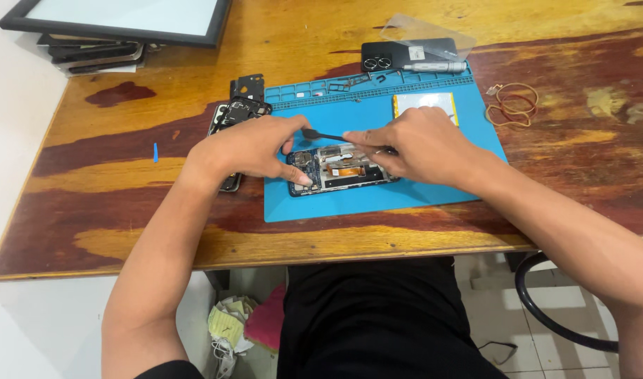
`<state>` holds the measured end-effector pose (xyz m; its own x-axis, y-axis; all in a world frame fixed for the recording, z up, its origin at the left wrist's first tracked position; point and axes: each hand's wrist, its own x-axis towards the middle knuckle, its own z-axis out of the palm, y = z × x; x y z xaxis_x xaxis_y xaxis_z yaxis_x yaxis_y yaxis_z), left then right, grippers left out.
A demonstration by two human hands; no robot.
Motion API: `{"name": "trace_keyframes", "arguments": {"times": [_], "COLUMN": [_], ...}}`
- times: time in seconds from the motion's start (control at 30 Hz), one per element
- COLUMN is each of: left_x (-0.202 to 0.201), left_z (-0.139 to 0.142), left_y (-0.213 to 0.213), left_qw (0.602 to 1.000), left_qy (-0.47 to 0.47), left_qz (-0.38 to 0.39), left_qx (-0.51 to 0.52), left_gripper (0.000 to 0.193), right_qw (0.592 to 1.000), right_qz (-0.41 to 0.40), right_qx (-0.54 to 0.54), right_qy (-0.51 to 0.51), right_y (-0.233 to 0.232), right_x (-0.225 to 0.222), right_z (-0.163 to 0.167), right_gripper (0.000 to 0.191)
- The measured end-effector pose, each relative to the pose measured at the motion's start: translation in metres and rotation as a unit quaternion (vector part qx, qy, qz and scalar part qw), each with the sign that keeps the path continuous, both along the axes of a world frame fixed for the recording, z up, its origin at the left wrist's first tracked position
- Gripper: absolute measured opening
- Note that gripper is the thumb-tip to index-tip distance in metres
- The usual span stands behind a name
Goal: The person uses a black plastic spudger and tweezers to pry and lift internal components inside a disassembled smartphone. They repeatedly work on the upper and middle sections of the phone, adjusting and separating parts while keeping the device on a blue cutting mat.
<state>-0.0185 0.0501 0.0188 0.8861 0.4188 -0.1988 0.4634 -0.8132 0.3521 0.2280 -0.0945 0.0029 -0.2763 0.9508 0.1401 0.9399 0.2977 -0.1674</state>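
While left hand [247,149] steadies it, opened phone [339,170] lies btwn both hands.

Two hands [251,149] at work. One opened phone [339,168] on one blue mat [377,200]. One slim black tool [325,135]. One other phone body [233,116] beside the mat, one black back cover [405,55], one silver pen-shaped driver [437,67]. Rubber bands [512,105]: perhaps three, tangled. One framed panel [125,17]. One wooden table [125,210].
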Motion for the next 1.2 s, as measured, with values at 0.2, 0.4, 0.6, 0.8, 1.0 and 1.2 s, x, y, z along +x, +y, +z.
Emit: {"name": "trace_keyframes", "arguments": {"times": [0.2, 0.4, 0.6, 0.8, 1.0, 1.2], "left_x": [0.0, 0.0, 0.0, 0.002, 0.001, 0.0], "left_z": [0.001, 0.001, 0.004, 0.005, 0.004, 0.004], "left_y": [0.001, 0.0, -0.002, -0.005, -0.004, -0.003], "left_qw": [1.0, 1.0, 1.0, 1.0, 1.0, 1.0], "left_qy": [0.021, 0.013, 0.004, 0.014, 0.015, 0.01], "left_qz": [0.014, 0.01, 0.001, 0.019, 0.015, 0.009], "left_qx": [-0.014, -0.013, -0.01, -0.007, -0.013, -0.01], "left_gripper": [0.078, 0.077, 0.077, 0.08, 0.077, 0.076], "right_qw": [0.993, 0.997, 0.992, 0.99, 0.984, 0.98], "right_qz": [0.06, 0.032, 0.082, 0.072, 0.093, 0.081], "right_qx": [0.022, -0.01, 0.036, 0.01, -0.028, -0.054], "right_qy": [0.104, 0.068, 0.094, 0.122, 0.147, 0.174], "right_y": [0.002, 0.004, 0.004, 0.004, 0.003, 0.004], "right_x": [-0.001, -0.003, -0.006, -0.002, -0.013, -0.011], "right_z": [-0.001, 0.002, 0.003, 0.011, 0.0, -0.003], "right_gripper": [0.038, 0.043, 0.047, 0.039, 0.04, 0.038]}}
